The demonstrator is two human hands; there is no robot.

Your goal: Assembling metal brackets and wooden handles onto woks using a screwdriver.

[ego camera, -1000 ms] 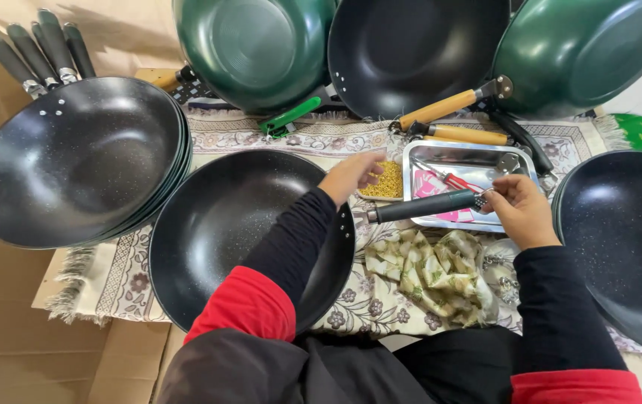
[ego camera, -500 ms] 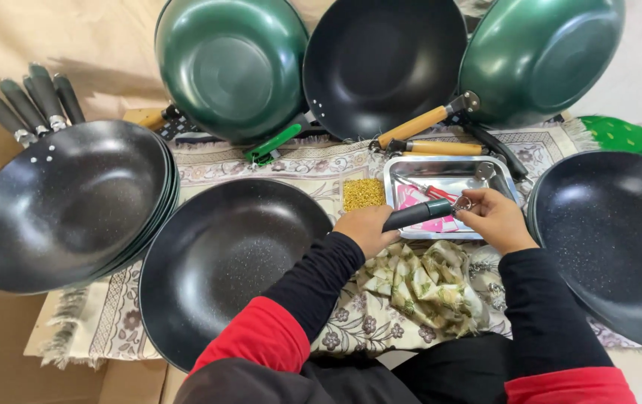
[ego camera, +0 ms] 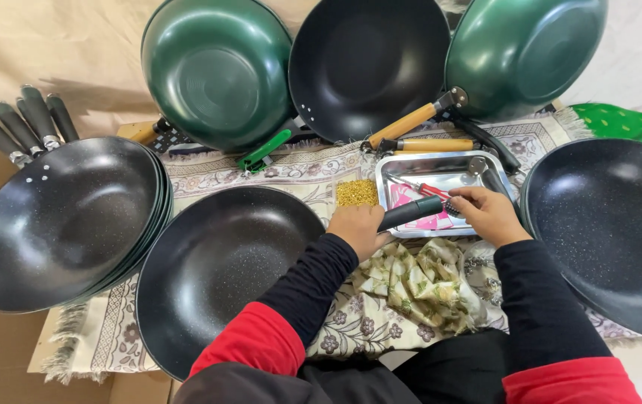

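Two hands meet on one dark handle [ego camera: 411,213] above the steel tray [ego camera: 411,166]: the left hand [ego camera: 358,227] is clamped round its near end, and the right hand [ego camera: 487,213] pinches at its far end, where a second ago it was just closing in. Both hands have drawn nearer together over the tray, so the work on the handle's tip looks under way. A black wok [ego camera: 216,269] lies beside the left forearm, a patterned cloth [ego camera: 414,280] below, a stack of woks [ego camera: 63,221] far left, green woks [ego camera: 216,71] propped behind.
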